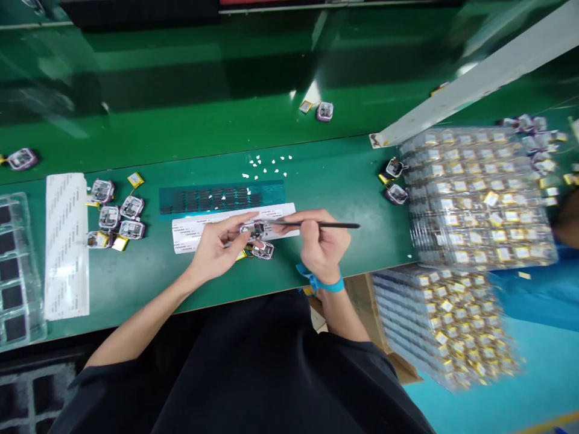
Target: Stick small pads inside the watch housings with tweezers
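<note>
My left hand is closed on a small square device housing with its inner parts exposed. In my right hand is a pair of dark tweezers, the tips pointing left to the housing. A second open housing lies just below, with a yellow battery beside it. Under my hands is a white printed strip. Behind it lies a blue translucent sheet carrying rows of dark strips. Whether the tweezers grip anything is too small to tell.
Several open housings with batteries sit at left, beside a white sheet and a clear tray. White scraps are scattered behind. Stacked filled trays stand at right, near a slanted white post. A blue sleeve shows far right.
</note>
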`<act>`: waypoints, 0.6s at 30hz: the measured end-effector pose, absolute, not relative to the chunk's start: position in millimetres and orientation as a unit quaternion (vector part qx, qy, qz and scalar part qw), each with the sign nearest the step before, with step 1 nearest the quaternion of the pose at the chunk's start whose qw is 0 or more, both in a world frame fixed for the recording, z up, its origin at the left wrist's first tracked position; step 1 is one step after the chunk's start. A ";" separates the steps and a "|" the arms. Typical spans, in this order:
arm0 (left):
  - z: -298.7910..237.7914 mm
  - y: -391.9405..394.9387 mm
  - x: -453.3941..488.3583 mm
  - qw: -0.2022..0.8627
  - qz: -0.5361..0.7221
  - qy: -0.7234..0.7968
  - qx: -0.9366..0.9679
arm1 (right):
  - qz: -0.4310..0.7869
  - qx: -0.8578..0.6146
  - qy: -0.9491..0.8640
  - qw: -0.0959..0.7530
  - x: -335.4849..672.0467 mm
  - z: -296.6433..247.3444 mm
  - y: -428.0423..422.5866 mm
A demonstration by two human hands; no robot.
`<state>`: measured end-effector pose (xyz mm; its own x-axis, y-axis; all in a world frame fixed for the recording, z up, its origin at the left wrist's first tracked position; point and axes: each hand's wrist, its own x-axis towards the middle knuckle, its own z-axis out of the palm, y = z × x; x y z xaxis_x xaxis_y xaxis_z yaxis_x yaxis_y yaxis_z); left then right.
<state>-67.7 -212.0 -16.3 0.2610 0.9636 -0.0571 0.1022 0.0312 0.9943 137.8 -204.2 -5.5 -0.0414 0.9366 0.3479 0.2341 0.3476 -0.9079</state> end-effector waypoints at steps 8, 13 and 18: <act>-31.4 -186.5 -77.4 0.205 0.326 0.479 0.789 | 0.294 -0.419 -0.768 0.384 163.9 -33.8 -142.2; -42.3 -182.0 -79.3 0.210 0.266 0.482 0.808 | 0.307 -0.412 -0.780 0.356 166.5 -43.6 -135.5; -46.9 -179.5 -78.8 0.213 0.244 0.489 0.810 | 0.280 -0.402 -0.811 0.320 163.6 -39.3 -129.2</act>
<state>-78.8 -179.5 -46.9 0.4026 0.8960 0.1875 0.6880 -0.4313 0.5837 163.6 -129.2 -39.3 -0.4719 0.8314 0.2933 0.4730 0.5195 -0.7116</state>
